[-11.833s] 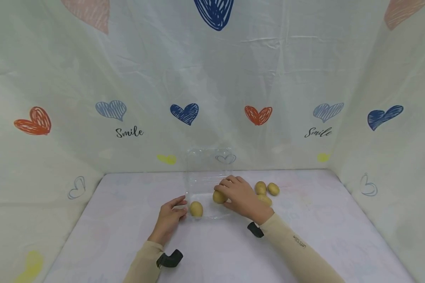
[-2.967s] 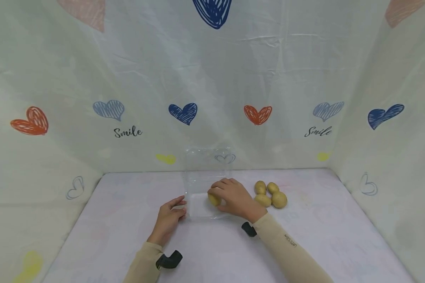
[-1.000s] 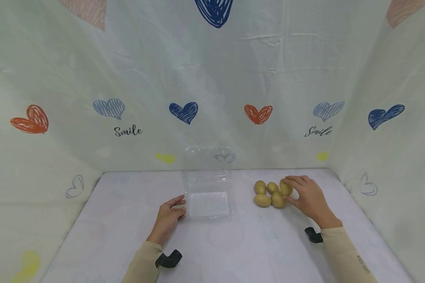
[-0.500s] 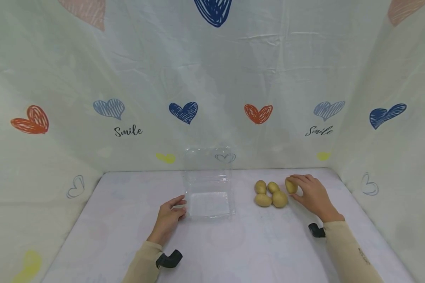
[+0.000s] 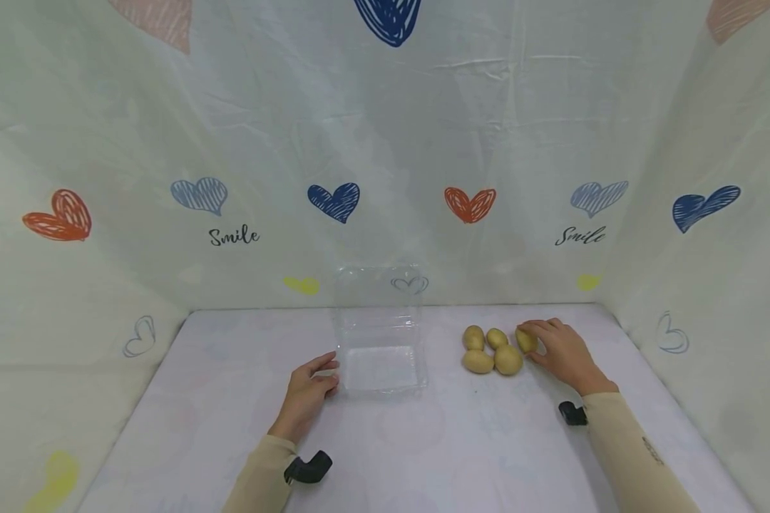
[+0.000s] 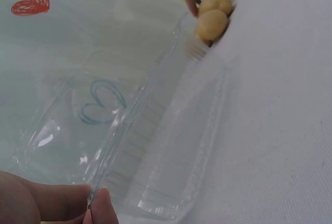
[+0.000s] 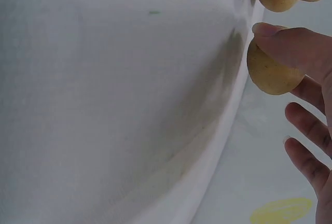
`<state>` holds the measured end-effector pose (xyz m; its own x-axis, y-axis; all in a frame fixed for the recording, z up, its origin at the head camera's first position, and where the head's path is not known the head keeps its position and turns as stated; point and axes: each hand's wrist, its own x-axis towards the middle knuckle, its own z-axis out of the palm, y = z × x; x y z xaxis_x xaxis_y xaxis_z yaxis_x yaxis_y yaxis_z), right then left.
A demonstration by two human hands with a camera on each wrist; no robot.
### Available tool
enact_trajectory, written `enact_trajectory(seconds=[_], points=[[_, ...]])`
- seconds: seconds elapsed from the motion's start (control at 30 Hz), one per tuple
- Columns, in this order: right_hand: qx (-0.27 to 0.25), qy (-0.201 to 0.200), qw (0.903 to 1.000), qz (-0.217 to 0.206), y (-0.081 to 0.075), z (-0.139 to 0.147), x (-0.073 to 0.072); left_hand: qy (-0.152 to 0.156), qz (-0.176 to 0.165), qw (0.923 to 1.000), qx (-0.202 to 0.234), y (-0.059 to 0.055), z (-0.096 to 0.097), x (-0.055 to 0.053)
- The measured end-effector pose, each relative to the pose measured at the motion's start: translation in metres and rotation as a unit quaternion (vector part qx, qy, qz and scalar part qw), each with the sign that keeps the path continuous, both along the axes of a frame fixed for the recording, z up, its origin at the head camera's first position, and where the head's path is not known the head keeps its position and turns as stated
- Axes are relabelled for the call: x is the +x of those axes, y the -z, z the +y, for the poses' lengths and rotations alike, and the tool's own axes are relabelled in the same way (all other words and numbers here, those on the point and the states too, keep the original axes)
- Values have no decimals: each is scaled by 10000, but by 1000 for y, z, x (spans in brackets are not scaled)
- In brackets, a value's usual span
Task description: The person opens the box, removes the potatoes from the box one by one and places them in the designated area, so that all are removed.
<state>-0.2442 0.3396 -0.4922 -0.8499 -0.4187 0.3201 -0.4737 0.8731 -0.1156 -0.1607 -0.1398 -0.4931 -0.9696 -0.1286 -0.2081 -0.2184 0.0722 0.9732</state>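
Observation:
A clear plastic clamshell box (image 5: 380,369) stands on the table with its lid (image 5: 375,288) raised at the back; no potatoes lie inside it. My left hand (image 5: 308,395) is at the box's left side, its thumb and finger pinching the rim, as the left wrist view shows. At the right, my right hand (image 5: 566,355) grips a potato (image 5: 526,340) between thumb and fingers. In the right wrist view this potato (image 7: 272,73) is partly covered by the thumb. Beside it several yellow potatoes sit in a tight cluster, the nearest potato (image 5: 508,360) being round.
The white-covered table (image 5: 423,456) meets a curtain (image 5: 398,142) printed with hearts at the back and sides. Dark wrist mounts (image 5: 308,468) are strapped to both forearms.
Earlier, potatoes were in the box; the right hand has carried them to the cluster on the right. Over the last second, the held potato shifted slightly right. The left hand stayed put.

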Motion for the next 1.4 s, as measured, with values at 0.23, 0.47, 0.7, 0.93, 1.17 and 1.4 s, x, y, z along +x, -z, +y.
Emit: enact_trajectory(seconds=[0.23,0.47,0.7,0.93,1.17,1.4], points=[[106,49,9997,-191,1,-1,-1,47,114,9999,45,-2,1,0],[41,-40,9997,-248,2,-1,-2,31,116,9999,63,-2,1,0],[-24,-142,9990,-431,5,0,-4,-2,94,9999,117,-2,1,1],[-83,-216,9983,-535,6,0,-4,2,102,9999,125,-2,1,1],[-109,-161,9982,-567,1,0,0,-2,126,9998,139,-2,1,2],[-84,-92,9983,-567,-4,0,5,12,99,9998,189,-3,-1,1]])
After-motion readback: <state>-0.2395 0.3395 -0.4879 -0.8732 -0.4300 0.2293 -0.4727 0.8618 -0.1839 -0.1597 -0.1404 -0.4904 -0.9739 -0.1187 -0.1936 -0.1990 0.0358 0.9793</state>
